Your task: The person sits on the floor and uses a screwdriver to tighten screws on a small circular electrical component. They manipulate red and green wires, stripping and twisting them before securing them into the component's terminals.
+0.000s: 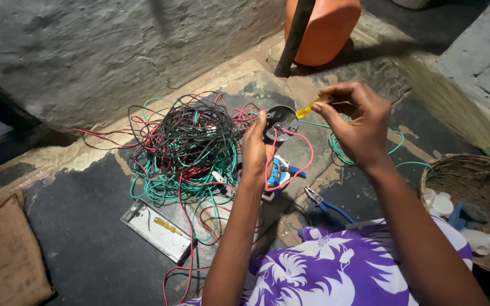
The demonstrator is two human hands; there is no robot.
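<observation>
left hand [254,148]: fingers gripping round black wired fitting [279,122]
right hand [354,120]: fingers pinching yellow-handled screwdriver [308,107], tip at fitting
progress: wiring seemingly midway, wires loose

Both forearms reach forward from the lower edge. The left hand [255,148] stands upright, fingers curled closed in a grip. The right hand [354,122] is raised beside it, wrist bent, fingers pinched together.

Orange container [321,28] at twelve o'clock cut off by top edge; wicker basket [477,187] at four o'clock cropped right; round black fitting [281,119] half hidden behind left hand [254,150].
</observation>
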